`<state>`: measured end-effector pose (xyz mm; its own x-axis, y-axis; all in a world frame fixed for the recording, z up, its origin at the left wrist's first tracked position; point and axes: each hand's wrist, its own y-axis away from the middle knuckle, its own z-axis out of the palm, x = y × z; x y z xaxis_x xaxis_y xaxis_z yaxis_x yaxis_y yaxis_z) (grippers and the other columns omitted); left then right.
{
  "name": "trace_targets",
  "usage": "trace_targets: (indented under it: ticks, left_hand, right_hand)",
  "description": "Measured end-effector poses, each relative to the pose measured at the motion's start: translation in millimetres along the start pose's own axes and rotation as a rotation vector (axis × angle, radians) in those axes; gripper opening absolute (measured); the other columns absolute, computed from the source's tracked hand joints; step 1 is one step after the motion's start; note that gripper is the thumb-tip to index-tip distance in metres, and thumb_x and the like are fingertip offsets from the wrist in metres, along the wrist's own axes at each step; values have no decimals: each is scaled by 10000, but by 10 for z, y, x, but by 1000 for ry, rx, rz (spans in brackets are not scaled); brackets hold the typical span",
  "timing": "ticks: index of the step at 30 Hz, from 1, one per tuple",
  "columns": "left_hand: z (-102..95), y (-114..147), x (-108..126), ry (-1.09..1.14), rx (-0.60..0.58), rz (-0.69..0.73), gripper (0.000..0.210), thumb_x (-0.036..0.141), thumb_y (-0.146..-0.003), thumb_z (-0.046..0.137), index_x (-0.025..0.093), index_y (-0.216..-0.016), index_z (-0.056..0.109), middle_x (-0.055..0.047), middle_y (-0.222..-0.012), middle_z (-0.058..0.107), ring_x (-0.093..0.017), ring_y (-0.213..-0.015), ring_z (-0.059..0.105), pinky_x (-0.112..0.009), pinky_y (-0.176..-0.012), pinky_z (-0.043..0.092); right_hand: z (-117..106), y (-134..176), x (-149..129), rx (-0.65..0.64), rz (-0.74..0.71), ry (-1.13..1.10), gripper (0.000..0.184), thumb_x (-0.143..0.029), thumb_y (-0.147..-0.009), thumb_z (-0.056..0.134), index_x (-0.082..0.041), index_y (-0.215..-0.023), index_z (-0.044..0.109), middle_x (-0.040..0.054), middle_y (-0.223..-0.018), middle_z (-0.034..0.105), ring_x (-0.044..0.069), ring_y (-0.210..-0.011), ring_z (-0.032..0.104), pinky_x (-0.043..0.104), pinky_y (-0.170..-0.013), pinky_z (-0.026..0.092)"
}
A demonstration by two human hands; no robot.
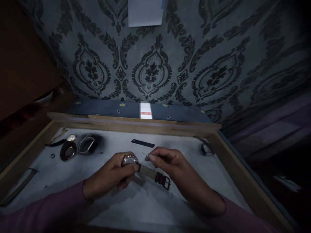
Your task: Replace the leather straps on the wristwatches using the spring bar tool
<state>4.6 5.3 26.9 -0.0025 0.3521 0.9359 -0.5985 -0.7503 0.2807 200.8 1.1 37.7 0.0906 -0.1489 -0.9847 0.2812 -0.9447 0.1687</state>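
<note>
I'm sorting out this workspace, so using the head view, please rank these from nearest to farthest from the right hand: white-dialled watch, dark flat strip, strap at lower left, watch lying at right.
From the right hand:
1. Dark flat strip, ahead and left.
2. Watch lying at right.
3. White-dialled watch, upper left.
4. Strap at lower left.

Damask-patterned wallpaper [152, 69] behind a white sheet [145, 13], and a small card [145, 110] on a blue ledge [104, 108].

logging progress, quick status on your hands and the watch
Left hand holding watch, strap extending rightward. Right hand pinching pin-like piece near it. Dark strip lying just beyond the hands.
</note>
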Motion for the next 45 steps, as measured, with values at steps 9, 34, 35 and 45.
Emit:
trace_targets:
  ticks: [9,34,35,45]
  left_hand:
    - [6,62,24,-38,3,8,229,352,-851,587,170,-751,490,93,-488,430,-36,-351,327,-158,-356,245]
    - [-7,81,2,-22,-9,-28,249,357,-824,592,179,-705,466,93,-479,434,-33,-343,321,-158,-338,241]
    - [-8,80,0,-24,-16,-25,253,355,-826,590,178,-698,463,92,-478,435,-33,-343,322,-158,-339,240]
    - [-23,90,0,-44,-13,-44,283,400,-813,611,173,-711,476,83,-499,447,-37,-356,348,-165,-348,244]
  right_hand:
    - [24,13,44,-41,119,-75,350,-496,-779,695,-155,-711,648,-40,-595,503,76,-511,418,207,-495,352]
    - [22,41,66,-170,179,-33,413,-561,-803,649,-155,-762,587,-52,-592,467,71,-498,429,187,-456,362]
    - [24,39,64,-175,191,-41,406,-553,-796,660,-156,-755,583,-53,-585,468,70,-493,429,185,-453,362]
    - [39,47,53,-168,239,-74,394,-527,-743,726,-155,-748,596,-48,-562,512,71,-480,437,185,-450,360]
